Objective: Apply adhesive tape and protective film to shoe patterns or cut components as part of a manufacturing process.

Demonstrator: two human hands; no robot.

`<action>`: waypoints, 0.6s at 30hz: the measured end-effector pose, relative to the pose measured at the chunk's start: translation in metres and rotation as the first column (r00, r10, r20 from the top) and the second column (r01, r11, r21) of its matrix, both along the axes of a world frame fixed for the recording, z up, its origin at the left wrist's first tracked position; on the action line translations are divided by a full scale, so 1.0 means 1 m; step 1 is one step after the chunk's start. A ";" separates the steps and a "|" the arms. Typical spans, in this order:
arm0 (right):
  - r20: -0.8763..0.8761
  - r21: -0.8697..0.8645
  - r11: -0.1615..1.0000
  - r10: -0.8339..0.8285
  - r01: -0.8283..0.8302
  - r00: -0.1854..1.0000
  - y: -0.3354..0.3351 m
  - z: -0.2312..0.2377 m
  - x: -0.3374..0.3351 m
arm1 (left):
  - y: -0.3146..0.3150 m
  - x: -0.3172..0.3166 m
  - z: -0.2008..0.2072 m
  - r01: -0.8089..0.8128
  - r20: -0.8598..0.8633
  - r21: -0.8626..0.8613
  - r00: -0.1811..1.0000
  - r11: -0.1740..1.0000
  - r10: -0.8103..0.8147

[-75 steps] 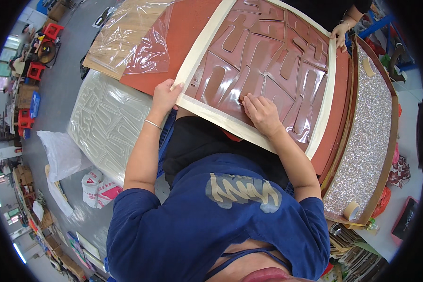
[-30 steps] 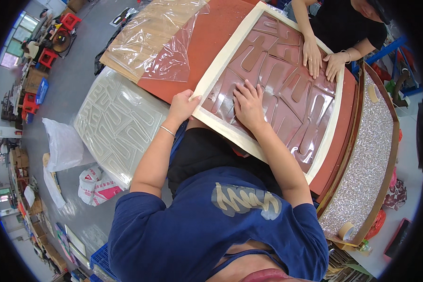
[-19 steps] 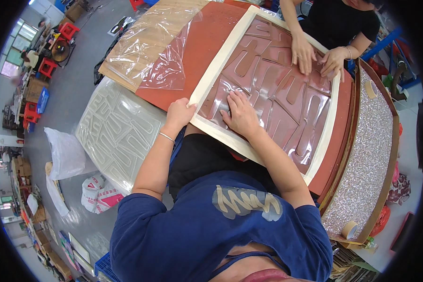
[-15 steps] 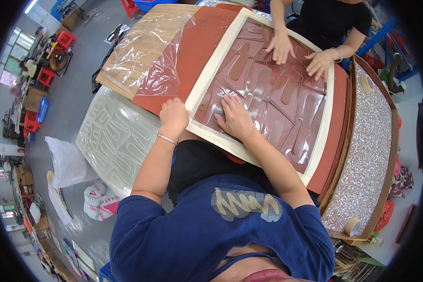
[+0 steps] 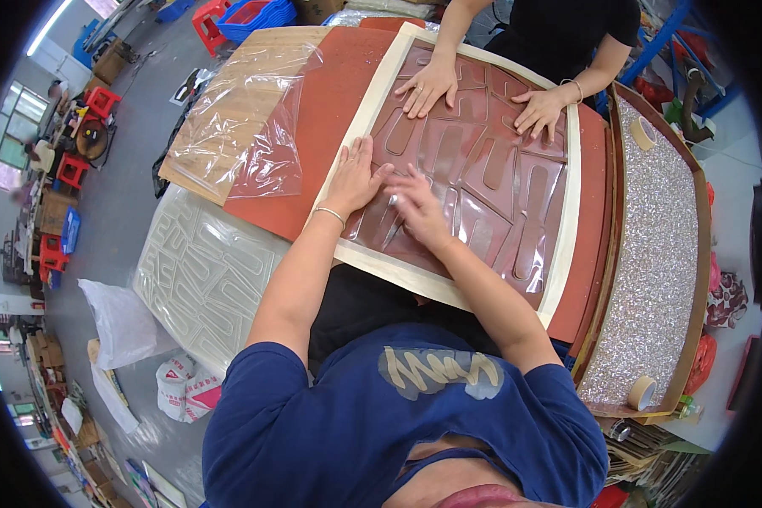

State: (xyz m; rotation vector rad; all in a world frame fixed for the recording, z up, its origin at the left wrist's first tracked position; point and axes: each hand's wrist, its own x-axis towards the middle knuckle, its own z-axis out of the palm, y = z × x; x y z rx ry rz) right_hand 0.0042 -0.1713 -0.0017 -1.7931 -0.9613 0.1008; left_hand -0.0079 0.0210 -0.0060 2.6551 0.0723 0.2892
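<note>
A clear plastic sheet with raised long, rounded shapes (image 5: 529,224) lies on a reddish-brown board (image 5: 334,102), edged by a cream border (image 5: 395,269). My left hand (image 5: 356,179) rests flat on the border's left side, fingers stretched out. Just right of it, over the sheet, is my right hand (image 5: 416,212), fingers apart and slightly blurred; whether it touches the plastic I cannot tell. Neither hand holds anything. Across the board, a co-worker's two hands (image 5: 429,87) press on the far part of the same sheet.
At the left, thin clear film (image 5: 262,135) covers part of a wooden board (image 5: 220,106). Lower left lies another moulded clear sheet (image 5: 203,262). A glittery silver panel (image 5: 660,254) stands at the right, with tape rolls (image 5: 643,392) on it. Red stools (image 5: 102,102) stand farther off.
My left hand has gone from the border's near-left corner up along its left side and opened flat. My right hand has shifted slightly, its fingers lifting. The co-worker's hands have moved left.
</note>
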 end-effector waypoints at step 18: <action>0.625 -0.405 0.857 0.007 0.317 0.780 0.050 0.004 0.101 | -0.007 -0.027 0.013 -0.007 0.061 0.041 0.998 0.999 0.005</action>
